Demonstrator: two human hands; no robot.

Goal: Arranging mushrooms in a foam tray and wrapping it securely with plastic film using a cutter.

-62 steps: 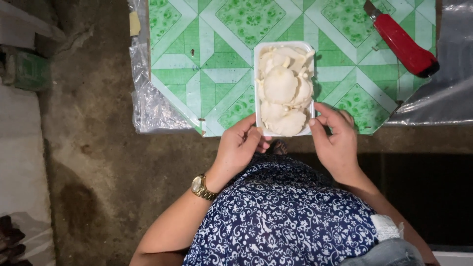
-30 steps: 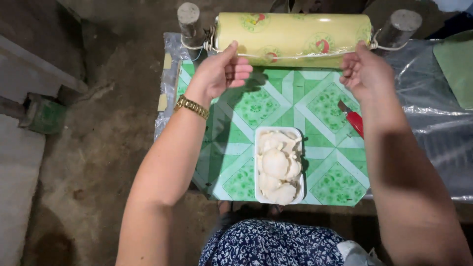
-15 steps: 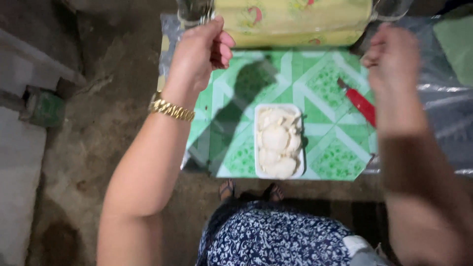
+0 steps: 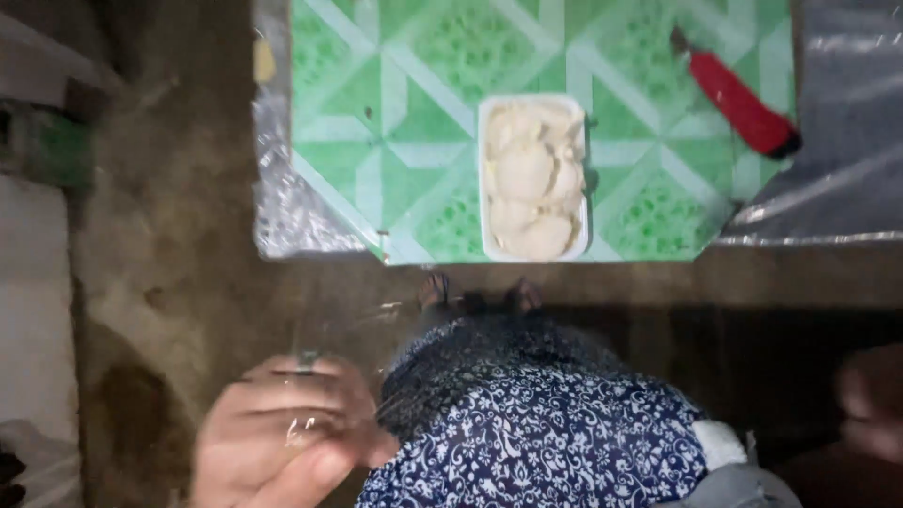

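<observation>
A white rectangular tray (image 4: 484, 169) filled with pale cream-coloured food pieces sits near the front edge of the green patterned table cover (image 4: 376, 141). My left hand (image 4: 282, 437) is low and close to the camera at the bottom left, well in front of the table. Its fingers are pinched on a thin clear plastic film (image 4: 376, 315) that glints above my lap. My right hand (image 4: 870, 404) is a dark blur at the right edge, and its grip is unclear.
A red-handled knife (image 4: 743, 99) lies on the table right of the tray. Crinkled silver plastic sheeting (image 4: 828, 141) covers the table's right side and its left corner (image 4: 282, 207). Bare ground lies to the left, with a green box (image 4: 52, 141). My blue floral dress (image 4: 546, 423) fills the bottom.
Both hands were up at the roll of film behind the tray; now they have drawn back low toward my body, the left pinching film. The roll has left the view.
</observation>
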